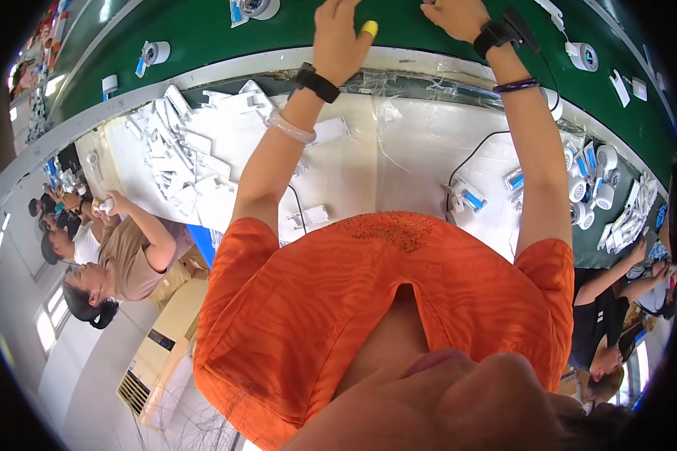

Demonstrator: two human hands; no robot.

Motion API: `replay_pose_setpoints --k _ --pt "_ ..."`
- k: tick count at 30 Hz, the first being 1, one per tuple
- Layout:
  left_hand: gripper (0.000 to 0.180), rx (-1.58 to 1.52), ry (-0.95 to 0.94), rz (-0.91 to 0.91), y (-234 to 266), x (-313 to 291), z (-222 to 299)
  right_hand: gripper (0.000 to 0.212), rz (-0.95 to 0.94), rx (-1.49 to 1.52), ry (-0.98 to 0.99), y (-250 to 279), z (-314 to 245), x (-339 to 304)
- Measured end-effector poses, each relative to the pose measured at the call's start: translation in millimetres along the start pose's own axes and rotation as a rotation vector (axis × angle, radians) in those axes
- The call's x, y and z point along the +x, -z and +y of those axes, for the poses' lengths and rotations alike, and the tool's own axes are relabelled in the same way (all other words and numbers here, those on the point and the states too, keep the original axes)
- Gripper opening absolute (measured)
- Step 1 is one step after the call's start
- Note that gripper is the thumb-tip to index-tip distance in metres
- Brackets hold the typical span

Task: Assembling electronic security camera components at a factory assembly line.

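Observation:
My left hand [340, 37] reaches over a green conveyor belt [195, 37] at the top edge. Its thumb, with a yellow finger cover [370, 28], stands apart from the fingers, and nothing shows between them. The picture's edge cuts off its fingertips. Nearest to it on the left lies a round white device with a dark face [259, 7]. My right hand [459, 16] is also over the belt, a bit of yellow showing on one fingertip. Most of its fingers lie beyond the edge, so its grip is hidden.
White plastic parts [180, 150] are heaped on the left of the white worktop [353, 180]. Round white units [598, 177] gather at the right, near more white pieces [626, 218]. A black cable [466, 154] loops across the worktop. Co-workers sit at left [128, 263] and right [602, 316].

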State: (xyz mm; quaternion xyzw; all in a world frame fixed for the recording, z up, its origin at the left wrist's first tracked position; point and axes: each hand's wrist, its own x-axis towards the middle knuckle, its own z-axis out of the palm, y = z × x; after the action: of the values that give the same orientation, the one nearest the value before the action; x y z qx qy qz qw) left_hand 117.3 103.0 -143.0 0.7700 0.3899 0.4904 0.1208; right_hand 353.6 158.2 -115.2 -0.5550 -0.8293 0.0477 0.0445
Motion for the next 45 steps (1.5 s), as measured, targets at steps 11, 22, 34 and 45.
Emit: replay_pose_setpoints --k 11,22,34,45 --pt "0.053 -1.098 1.093 -0.284 13.3 -29.1 73.2 0.019 -0.461 1.768 0.1 61.3 -67.4 -115.0" --pt "0.054 -1.37 1.187 -0.661 56.0 -65.8 162.1 0.019 -0.435 1.628 -0.147 96.1 -82.9 -203.4" --pt "0.057 -1.214 0.881 -0.603 105.5 -49.1 235.5 0.018 -0.455 1.656 -0.058 129.6 -92.6 -268.8" --pt "0.034 -0.98 0.846 -0.412 116.0 -41.2 272.3 0.009 0.39 0.796 -0.002 145.1 -134.4 -292.2"
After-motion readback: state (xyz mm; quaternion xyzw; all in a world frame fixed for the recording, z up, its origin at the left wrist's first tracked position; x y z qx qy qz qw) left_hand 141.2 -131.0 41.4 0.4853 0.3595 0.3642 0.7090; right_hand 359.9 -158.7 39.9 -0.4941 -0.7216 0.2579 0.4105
